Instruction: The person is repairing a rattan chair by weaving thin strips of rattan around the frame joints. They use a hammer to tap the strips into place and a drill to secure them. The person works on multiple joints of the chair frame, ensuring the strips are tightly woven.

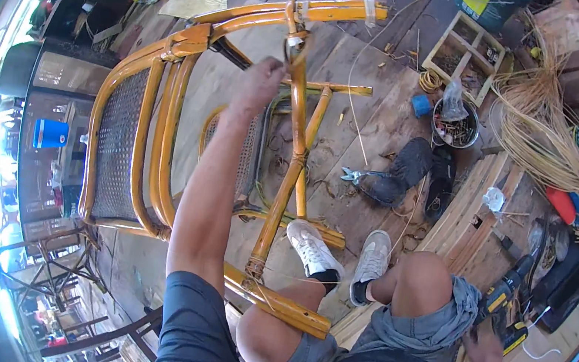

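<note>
A varnished cane chair with a woven back (116, 140) lies tipped over in front of me, one of its poles (295, 318) across my thigh. My left hand (263, 83) is stretched out to the chair's far side, fingers curled closed beside a joint (296, 38) wrapped in pale binding. What those fingers hold, if anything, is hidden. Low on the right, my right hand (485, 350) is at the grip of a yellow and black cordless drill (499, 296); its fingers look closed around it, though partly out of sight.
Pliers (352, 175) lie on the floor by dark shoes (407, 170). A bowl of small hardware (455, 123), a divided wooden box (464, 53) and bundled cane strands (549, 122) are at the far right. Wooden planks (470, 200) lie beside my right leg. A blue container (51, 134) is at left.
</note>
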`<state>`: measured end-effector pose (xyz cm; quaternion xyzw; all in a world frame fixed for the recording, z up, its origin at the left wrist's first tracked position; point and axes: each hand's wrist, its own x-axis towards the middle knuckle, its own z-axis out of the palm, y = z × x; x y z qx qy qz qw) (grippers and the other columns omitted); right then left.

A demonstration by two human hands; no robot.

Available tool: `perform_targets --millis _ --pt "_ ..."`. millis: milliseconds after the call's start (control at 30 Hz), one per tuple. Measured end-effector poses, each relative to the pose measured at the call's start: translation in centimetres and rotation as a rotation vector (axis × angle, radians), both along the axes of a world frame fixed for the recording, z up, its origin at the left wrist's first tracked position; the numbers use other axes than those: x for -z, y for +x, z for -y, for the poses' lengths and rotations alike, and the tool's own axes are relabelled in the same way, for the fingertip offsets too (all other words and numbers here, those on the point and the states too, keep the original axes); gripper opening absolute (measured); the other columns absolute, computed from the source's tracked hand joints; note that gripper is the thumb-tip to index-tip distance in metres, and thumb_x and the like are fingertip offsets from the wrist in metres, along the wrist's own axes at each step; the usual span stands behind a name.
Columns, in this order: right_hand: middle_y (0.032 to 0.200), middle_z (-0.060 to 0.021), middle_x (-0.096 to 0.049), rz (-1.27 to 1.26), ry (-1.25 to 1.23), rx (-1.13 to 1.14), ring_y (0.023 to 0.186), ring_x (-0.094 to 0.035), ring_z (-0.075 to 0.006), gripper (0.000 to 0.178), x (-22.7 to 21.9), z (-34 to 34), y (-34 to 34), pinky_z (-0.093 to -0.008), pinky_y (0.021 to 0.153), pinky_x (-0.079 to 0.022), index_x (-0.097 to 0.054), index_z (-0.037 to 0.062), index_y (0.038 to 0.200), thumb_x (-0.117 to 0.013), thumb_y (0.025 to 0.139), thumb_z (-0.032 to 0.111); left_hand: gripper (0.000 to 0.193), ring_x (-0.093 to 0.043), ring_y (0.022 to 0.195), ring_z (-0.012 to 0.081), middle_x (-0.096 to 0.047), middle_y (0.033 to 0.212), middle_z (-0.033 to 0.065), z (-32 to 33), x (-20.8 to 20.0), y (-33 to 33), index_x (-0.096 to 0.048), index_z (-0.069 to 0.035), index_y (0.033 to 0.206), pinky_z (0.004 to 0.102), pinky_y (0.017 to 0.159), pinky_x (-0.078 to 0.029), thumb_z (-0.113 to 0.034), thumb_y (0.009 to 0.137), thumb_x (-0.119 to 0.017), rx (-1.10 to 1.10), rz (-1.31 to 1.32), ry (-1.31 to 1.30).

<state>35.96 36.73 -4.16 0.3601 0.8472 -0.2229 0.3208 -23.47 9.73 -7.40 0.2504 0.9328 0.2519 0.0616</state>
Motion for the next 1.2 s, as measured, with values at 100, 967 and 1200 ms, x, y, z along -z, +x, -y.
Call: perform_targets --millis 100,967,1200 --pt "0.090 -0.0205 -0.058 -0.264 -0.231 -0.082 0.084 -0.056 -0.0373 0.027 -3.4 0.5 -16.3 -0.0384 0.072 -0.045 -0.053 -0.0012 0.091 -0.057 0.079 0.022 0.027 -0.060 0.084 0.0337 -0.060 0.093 0.0217 0.5 -0.3 4.6 -0.057 -0.001 0.099 0.0398 0.073 -0.047 -0.023 0.084 -0.052 -0.022 0.050 -0.029" --pt "0.089 -0.0064 -0.059 -0.937 -1.712 0.697 0.083 -0.057 -0.0186 0.028 4.8 12.9 -52.1 -0.0326 0.071 -0.047 -0.055 0.0058 0.098 -0.055 0.087 0.031 0.056 -0.058 0.085 0.0188 -0.057 0.097 0.0153 -3.8 1.7 2.5 -0.039 0.002 0.120 0.0301 0.069 -0.047 -0.036 0.083 -0.056 -0.146 0.210 0.771" --pt "0.074 0.0001 -0.056 -0.829 -1.653 0.723 0.061 -0.053 -0.0134 0.018 11.8 6.6 -51.5 -0.0277 0.057 -0.046 -0.055 0.0080 0.090 -0.055 0.086 0.026 0.055 -0.050 0.101 0.0231 -0.056 0.106 0.0143 -1.7 2.8 0.7 -0.044 0.004 0.121 0.0328 0.087 -0.037 -0.034 0.082 -0.049 -0.354 0.311 0.817"
